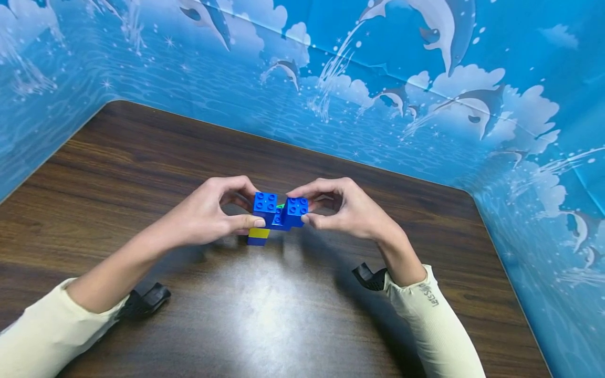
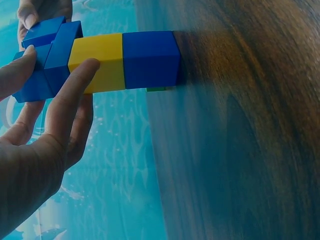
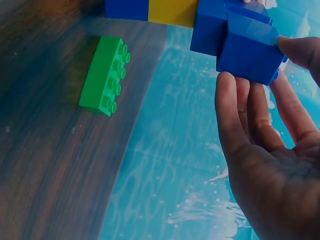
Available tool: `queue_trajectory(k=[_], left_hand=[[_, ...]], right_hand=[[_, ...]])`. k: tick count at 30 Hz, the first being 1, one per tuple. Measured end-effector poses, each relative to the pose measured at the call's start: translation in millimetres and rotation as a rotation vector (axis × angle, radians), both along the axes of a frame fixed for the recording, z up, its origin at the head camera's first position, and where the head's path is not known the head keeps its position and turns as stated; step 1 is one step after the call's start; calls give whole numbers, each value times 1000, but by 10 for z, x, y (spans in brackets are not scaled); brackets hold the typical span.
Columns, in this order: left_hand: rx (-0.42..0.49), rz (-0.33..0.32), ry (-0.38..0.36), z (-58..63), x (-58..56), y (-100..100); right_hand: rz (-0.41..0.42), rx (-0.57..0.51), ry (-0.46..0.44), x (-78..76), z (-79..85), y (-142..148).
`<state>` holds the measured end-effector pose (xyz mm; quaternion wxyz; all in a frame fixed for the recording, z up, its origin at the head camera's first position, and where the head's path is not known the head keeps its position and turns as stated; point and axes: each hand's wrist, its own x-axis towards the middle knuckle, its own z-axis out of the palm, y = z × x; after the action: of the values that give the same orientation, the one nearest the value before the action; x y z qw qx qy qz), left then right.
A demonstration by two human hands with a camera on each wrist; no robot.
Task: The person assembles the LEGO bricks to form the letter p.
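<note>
Wood tbl (image 1: 156, 147) w/ brick stack (image 2: 112, 67), grn brick (image 3: 101, 77)

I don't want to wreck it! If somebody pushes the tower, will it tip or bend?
The tower could tip, because its blue top sticks out past the narrow stem. It probably won't bend: it looks like hard plastic. A hard push might pop it apart, though, at the visible seams.

At the right of the frame, your right hand (image 3: 275, 160) held a blue block (image 3: 250, 50) between thumb and fingers. A second blue block (image 3: 207, 30) touched it. A yellow block (image 3: 174, 11) and a third blue block (image 3: 126, 9) followed, toward the upper left. On the left, a green block (image 3: 101, 75) lay on the brown table (image 3: 45, 150), bumps facing right.
</note>
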<state>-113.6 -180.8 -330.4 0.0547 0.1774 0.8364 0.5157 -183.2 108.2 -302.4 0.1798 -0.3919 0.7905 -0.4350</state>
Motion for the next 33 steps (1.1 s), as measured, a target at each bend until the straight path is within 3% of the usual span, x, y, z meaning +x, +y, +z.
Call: queue_trajectory(k=[7,18,27,33], left_hand=[[2,5,-14,-5,0,5],[15,3,-14,-13,-9,-1],[8,-4,-5,-15,-2,-12],[-7,5,3,-12,-6,-9]], right_hand=[[5,-18,-26,-62,-76,52],[-70,-35,-115,-170,-222,70],[-178,108,-33,-250,-462,3],[-207,174,-14,-279,-566,-38]])
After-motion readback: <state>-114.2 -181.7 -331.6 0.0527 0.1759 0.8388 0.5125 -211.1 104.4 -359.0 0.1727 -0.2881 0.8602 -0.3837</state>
